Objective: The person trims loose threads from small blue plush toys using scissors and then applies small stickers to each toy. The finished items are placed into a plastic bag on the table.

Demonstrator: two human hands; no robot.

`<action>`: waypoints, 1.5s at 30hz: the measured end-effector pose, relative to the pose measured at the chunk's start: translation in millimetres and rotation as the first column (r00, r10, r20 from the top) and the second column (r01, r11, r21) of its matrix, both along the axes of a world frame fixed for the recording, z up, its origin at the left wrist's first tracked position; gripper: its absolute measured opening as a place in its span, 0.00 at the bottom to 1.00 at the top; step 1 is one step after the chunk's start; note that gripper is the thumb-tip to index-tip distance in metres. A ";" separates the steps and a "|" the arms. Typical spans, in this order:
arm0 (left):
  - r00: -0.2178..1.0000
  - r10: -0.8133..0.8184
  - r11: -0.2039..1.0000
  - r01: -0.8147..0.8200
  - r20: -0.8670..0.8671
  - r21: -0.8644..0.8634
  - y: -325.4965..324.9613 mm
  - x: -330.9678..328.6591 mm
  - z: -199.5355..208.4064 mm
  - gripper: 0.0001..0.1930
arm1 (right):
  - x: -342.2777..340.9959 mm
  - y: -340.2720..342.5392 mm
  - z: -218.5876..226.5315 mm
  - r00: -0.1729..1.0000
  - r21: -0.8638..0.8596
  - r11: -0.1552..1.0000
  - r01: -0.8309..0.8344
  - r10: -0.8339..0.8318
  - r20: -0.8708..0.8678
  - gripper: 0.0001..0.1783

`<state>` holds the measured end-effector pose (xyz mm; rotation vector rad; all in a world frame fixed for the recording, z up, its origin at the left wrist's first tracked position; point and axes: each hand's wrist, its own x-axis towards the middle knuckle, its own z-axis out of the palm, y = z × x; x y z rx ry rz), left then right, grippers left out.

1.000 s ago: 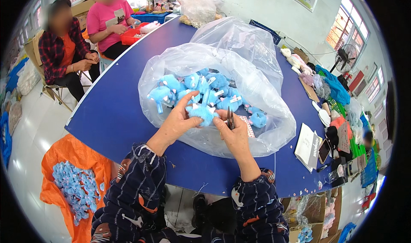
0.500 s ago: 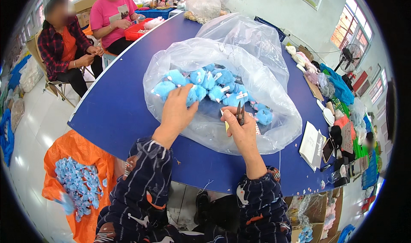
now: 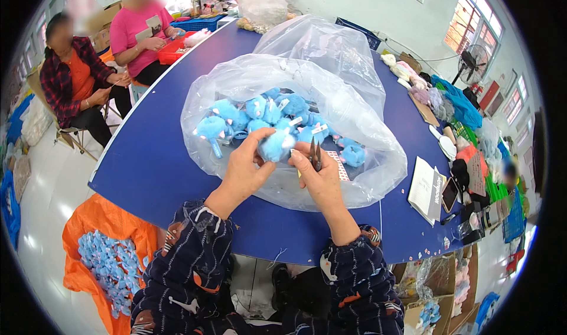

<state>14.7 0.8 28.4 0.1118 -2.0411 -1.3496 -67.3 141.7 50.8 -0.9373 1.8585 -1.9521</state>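
My left hand (image 3: 244,163) grips a fluffy blue plush toy (image 3: 275,146) with small pink-and-white bits on it, held just above the near side of a clear plastic bag (image 3: 387,168). Close beside it, my right hand (image 3: 319,180) holds thread snips (image 3: 315,156), blades pointing up and away from me; its fingertips are at the toy's right side. Several more blue plush toys (image 3: 224,109) lie in the open bag, some with white tags. A red-and-white patterned sheet (image 3: 337,165) lies by my right hand, partly hidden.
An orange sack (image 3: 75,279) of small blue pieces stands on the floor at left. Two people sit beyond the blue table (image 3: 142,158). At right lie a notebook (image 3: 424,187), a phone (image 3: 450,194) and heaped plush materials. A fan (image 3: 472,63) stands farther back.
My left hand has picked a blue plush toy off the pile and brought it nearer, toward my right hand. The snips stay in my right hand. The view has shifted slightly.
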 end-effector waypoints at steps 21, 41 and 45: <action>0.929 -0.318 0.802 0.370 -0.189 0.469 -8.8 3.2 -2.4 0.23 | -5.2 1.2 -7.5 0.830 0.001 0.987 0.161 -0.135 -0.542 0.10; 0.821 -0.567 0.795 0.526 0.063 0.300 2.2 5.3 -9.4 0.21 | -4.4 8.2 7.6 1.000 -0.005 1.000 -0.007 0.007 0.012 0.12; 0.898 -0.430 0.896 0.412 0.092 0.166 4.3 -1.0 -11.9 0.19 | -1.1 5.3 2.9 0.961 -0.071 0.976 0.208 -0.217 -0.169 0.13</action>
